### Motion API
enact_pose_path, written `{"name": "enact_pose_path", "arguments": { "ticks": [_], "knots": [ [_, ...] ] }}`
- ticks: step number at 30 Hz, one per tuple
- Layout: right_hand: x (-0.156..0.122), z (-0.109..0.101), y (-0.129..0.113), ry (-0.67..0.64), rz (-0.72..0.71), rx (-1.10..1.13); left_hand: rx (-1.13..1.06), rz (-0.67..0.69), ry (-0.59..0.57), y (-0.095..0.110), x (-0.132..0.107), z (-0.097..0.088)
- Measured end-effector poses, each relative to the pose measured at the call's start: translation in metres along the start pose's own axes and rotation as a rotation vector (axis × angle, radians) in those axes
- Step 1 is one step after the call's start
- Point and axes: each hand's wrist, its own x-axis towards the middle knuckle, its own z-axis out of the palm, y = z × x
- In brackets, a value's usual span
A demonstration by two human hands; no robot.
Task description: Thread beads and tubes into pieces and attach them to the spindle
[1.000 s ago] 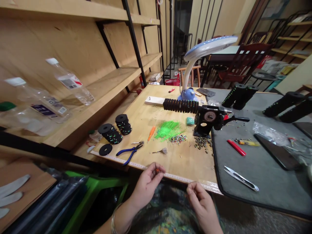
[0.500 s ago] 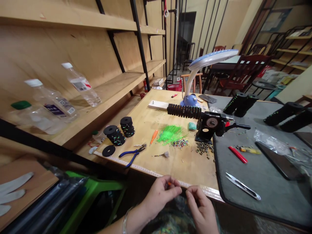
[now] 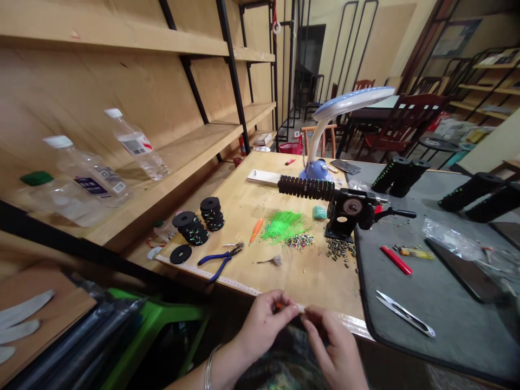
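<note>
My left hand [image 3: 264, 322] is pinched shut on a tiny orange bead [image 3: 278, 306] at the near edge of the wooden board [image 3: 309, 276]. My right hand [image 3: 333, 346] is right beside it, fingers closed and meeting the left fingertips; what it holds is too small to make out. Both hands hover just below the measuring tape [image 3: 219, 279] fixed along the board's front edge. Ahead on the board lie a pile of green strands [image 3: 282, 224], mixed beads [image 3: 299, 240], dark metal pieces [image 3: 340, 250] and a small tuft [image 3: 273, 261].
Blue-handled pliers [image 3: 217, 258], an orange tool [image 3: 254, 229] and stacks of black discs [image 3: 199, 219] lie at the left. A black winding machine [image 3: 345, 208] and a desk lamp [image 3: 325, 130] stand behind. Thread snips [image 3: 404, 312] and a red pen [image 3: 396, 259] rest on the grey mat [image 3: 439, 292]. Bottles [image 3: 85, 173] sit on the shelf.
My hands have come together, the right one moving left until its fingertips meet the left hand's. The camera has tilted up slightly.
</note>
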Motion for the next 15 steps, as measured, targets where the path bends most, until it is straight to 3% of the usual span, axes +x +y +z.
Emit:
{"name": "enact_pose_path", "arguments": {
  "ticks": [4,10,15],
  "knots": [
    [0.012,-0.014,-0.015,0.007,0.101,0.05,0.255,0.177,0.05,0.007,-0.004,-0.002],
    [0.025,0.004,-0.016,-0.23,0.28,0.56,0.482,0.358,0.095,0.014,-0.007,-0.004],
    [0.035,0.014,0.001,-0.324,0.288,0.43,0.545,0.328,0.12,0.013,-0.002,-0.007]
  ]
}}
